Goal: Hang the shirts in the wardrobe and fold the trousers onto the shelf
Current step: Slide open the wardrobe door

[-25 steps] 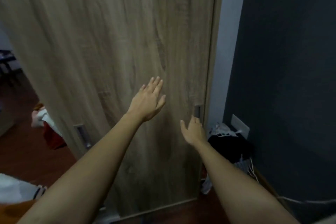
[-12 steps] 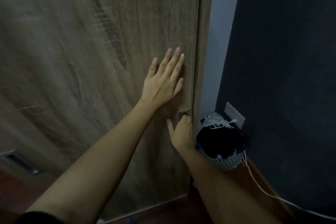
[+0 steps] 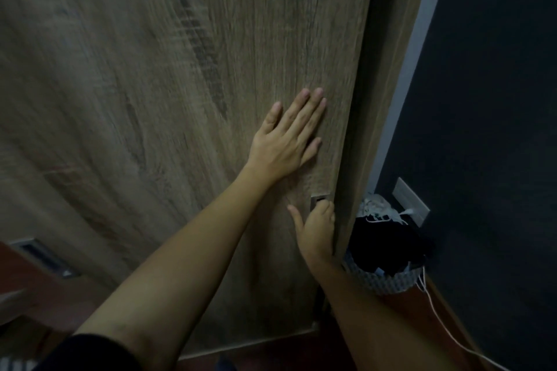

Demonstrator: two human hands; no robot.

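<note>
A wood-grain wardrobe sliding door (image 3: 180, 69) fills most of the view. My left hand (image 3: 286, 144) presses flat on it with straight fingers, near its right edge. Just below, my right hand (image 3: 316, 229) hooks its fingers into the small recessed metal handle (image 3: 318, 199), thumb spread to the left. A narrow dark gap (image 3: 358, 117) runs between the door's right edge and the wardrobe frame. No shirts or trousers can be made out, and the wardrobe's inside is hidden.
A patterned basket (image 3: 382, 280) with dark clothes (image 3: 388, 244) stands on the floor right of the wardrobe. Behind it a wall socket (image 3: 411, 202) sits on the dark wall (image 3: 497, 99), with a white cable (image 3: 437, 316) trailing down. Another recessed handle (image 3: 39, 253) shows at lower left.
My left hand came to lie flat on the door. My right hand reached the handle and hooked its fingers in. A dark gap has appeared at the door's right edge.
</note>
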